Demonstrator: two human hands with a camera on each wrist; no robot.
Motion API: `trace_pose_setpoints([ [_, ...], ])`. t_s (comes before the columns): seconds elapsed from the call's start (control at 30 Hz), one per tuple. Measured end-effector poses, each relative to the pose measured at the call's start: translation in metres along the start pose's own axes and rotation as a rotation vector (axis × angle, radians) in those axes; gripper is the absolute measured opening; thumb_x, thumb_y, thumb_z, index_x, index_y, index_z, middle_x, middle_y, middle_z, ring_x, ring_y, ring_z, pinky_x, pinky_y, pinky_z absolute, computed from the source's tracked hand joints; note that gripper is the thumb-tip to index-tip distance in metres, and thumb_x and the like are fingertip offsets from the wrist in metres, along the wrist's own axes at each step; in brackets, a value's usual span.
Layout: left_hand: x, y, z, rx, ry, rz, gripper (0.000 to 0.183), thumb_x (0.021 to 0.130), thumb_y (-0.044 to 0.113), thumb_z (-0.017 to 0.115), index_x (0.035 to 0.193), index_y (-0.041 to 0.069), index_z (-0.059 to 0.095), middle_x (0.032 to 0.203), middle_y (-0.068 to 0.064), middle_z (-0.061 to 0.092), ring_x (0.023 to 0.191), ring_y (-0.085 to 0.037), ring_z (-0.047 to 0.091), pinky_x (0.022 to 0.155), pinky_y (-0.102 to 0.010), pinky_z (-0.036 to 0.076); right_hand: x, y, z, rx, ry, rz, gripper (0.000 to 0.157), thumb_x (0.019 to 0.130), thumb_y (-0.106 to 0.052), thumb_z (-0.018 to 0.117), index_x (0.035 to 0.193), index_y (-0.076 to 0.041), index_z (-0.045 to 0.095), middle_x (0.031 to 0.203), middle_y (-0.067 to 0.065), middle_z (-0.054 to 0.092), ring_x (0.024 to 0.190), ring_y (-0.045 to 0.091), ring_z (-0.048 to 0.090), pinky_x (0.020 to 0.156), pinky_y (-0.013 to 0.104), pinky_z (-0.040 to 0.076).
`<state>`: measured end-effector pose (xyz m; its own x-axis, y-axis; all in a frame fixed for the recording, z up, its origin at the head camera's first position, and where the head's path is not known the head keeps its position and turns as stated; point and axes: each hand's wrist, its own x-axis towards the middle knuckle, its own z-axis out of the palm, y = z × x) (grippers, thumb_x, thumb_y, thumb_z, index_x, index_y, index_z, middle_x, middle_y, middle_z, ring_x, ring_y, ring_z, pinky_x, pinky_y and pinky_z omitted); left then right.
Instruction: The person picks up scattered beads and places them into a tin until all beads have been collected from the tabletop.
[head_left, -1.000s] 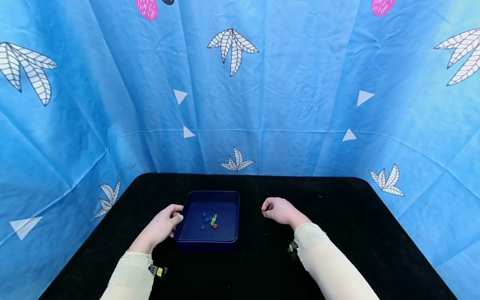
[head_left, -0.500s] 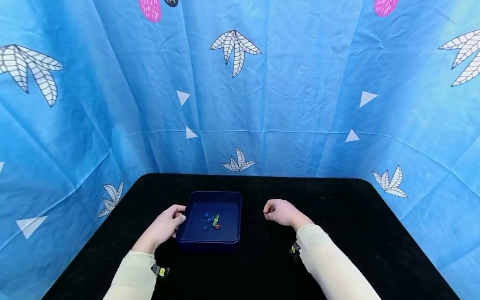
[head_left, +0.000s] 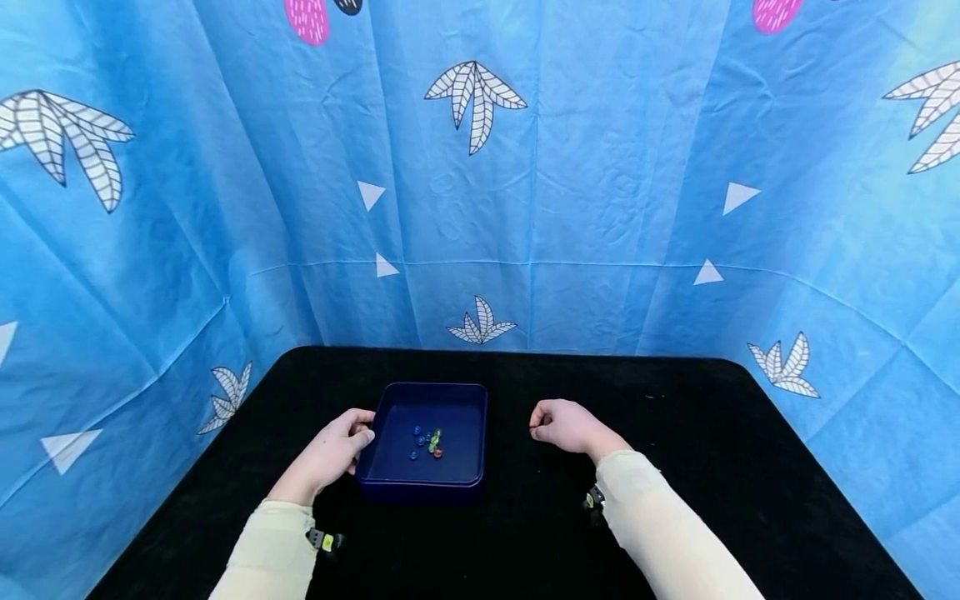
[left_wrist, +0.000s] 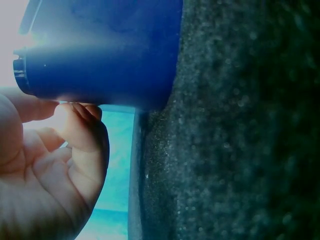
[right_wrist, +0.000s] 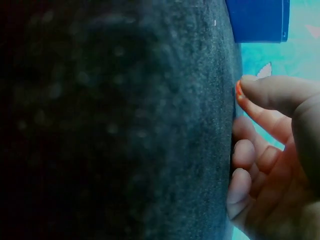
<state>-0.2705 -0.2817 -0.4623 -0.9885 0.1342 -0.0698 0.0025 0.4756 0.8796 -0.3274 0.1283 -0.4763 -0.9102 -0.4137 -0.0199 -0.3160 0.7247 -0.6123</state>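
In the head view, a dark blue square tray (head_left: 468, 400) stands on the black table. Several small glass marbles lie in it: blue (head_left: 413, 456), green (head_left: 435, 438) and an orange-red one (head_left: 438, 453). My left hand (head_left: 330, 454) grips the tray's left side; its curled fingers (left_wrist: 82, 127) meet the outer wall in the left wrist view. To the right of the tray, my right hand (head_left: 570, 427) is low over the table. Its thumb and index finger pinch an orange marble (right_wrist: 239, 91), partly hidden by the thumb, while the other fingers are curled.
The black cloth-covered table (head_left: 517, 542) spreads around the tray. A blue printed curtain (head_left: 570, 167) hangs behind and at both sides. Tiny pale specks (head_left: 655, 397) show on the cloth at the right.
The whole head view has shifted slightly, so everything appears a little further right. Both hands keep their places relative to the tray.
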Motion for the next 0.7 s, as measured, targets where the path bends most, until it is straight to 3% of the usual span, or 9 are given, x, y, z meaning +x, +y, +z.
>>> trace_pose_setpoints([
  [0.47,0.003,-0.003,-0.002,0.017,-0.005,-0.002,0.040,0.102,0.007,0.051,0.141,-0.004,0.047,0.106,-0.020,0.054,0.078,-0.032,0.060,0.060,-0.039,0.054,0.005,-0.039,0.000,0.086,0.092,-0.099,0.008,0.088,-0.016,0.070,0.089,-0.020,0.064,0.076,-0.008,0.060,0.066,0.011,0.053,0.065,0.032,0.047],
  [0.7,0.003,-0.004,0.001,0.021,0.004,-0.002,0.039,0.102,0.008,0.051,0.140,-0.003,0.048,0.106,-0.018,0.055,0.077,-0.031,0.060,0.060,-0.038,0.054,0.005,-0.063,-0.001,0.113,0.090,-0.127,0.006,0.091,-0.019,0.068,0.094,-0.022,0.063,0.076,-0.008,0.062,0.064,0.011,0.053,0.062,0.032,0.047],
])
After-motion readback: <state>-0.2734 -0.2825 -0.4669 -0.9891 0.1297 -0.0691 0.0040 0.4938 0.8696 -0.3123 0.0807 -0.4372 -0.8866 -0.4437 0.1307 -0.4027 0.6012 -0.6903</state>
